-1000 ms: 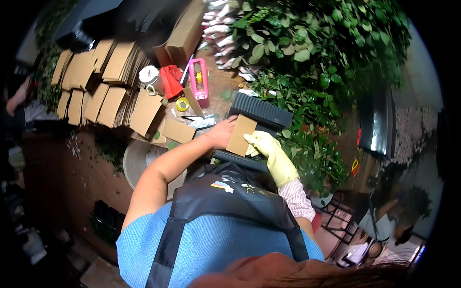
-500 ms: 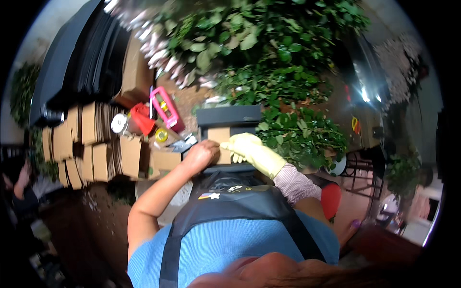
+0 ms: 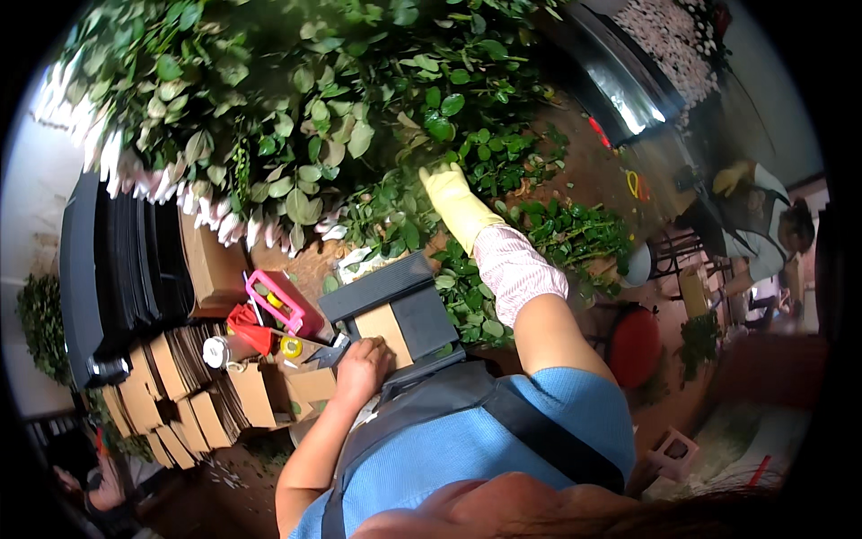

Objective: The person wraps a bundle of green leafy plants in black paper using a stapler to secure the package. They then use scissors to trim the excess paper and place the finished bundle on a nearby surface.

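A dark box (image 3: pixel 422 325) sits against my apron with a tan cardboard piece (image 3: pixel 384 332) lying in it. My bare left hand (image 3: pixel 362 366), fingers curled, rests at the near left edge of that cardboard and seems to grip it; its fingertips are partly hidden. My right hand (image 3: pixel 449 193), in a pale yellow rubber glove, is stretched forward past the box to the leafy stems (image 3: pixel 395 202). Its visible fingers are apart, and nothing shows between them. A large heap of leafy stems (image 3: pixel 296 117) fills the far side, with pale wrapped heads (image 3: pixel 171 189) along its left edge.
At left stand stacked folded cardboard pieces (image 3: pixel 206 418) and black boxes (image 3: pixel 121 269). Between them and my box are a pink basket (image 3: pixel 285 301), a white-lidded jar (image 3: pixel 217 351) and yellow tape (image 3: pixel 291 347). Yellow-handled scissors (image 3: pixel 636 185) lie at right. Another person (image 3: pixel 763 225) is farther right.
My right hand has left the box and reached forward to the stems. My left hand remains at the cardboard. The view has turned, showing more of the heap and tilting the box.
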A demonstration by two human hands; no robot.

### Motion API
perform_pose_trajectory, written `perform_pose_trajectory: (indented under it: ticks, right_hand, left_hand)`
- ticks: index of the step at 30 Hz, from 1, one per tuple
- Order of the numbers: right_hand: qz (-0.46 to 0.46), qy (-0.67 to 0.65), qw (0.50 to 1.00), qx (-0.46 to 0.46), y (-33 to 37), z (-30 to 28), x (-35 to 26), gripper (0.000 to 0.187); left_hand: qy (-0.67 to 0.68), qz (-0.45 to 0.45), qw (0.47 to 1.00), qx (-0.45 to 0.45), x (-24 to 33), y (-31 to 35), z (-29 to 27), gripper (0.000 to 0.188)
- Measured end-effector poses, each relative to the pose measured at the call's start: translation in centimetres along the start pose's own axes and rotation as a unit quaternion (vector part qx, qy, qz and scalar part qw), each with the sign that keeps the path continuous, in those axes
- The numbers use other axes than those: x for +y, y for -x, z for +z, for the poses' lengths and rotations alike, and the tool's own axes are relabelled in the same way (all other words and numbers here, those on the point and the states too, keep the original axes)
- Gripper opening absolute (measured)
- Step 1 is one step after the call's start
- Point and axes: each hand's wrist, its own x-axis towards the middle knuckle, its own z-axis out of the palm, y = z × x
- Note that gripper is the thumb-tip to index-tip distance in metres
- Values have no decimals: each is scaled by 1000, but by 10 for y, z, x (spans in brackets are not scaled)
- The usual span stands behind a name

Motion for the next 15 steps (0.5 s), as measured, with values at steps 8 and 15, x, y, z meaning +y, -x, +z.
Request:
perform_pose_trajectory:
  ticks: [8, 15]
  right_hand:
    - [-217, -147, 947, 188, 45, -52, 13, 24]
    - [-147, -47, 984, -88, 67, -51, 18, 27]
  left_hand:
    - [0, -15, 1000, 23, 7, 2, 0, 19]
    - [-5, -11, 1000, 22, 5, 2, -1, 18]
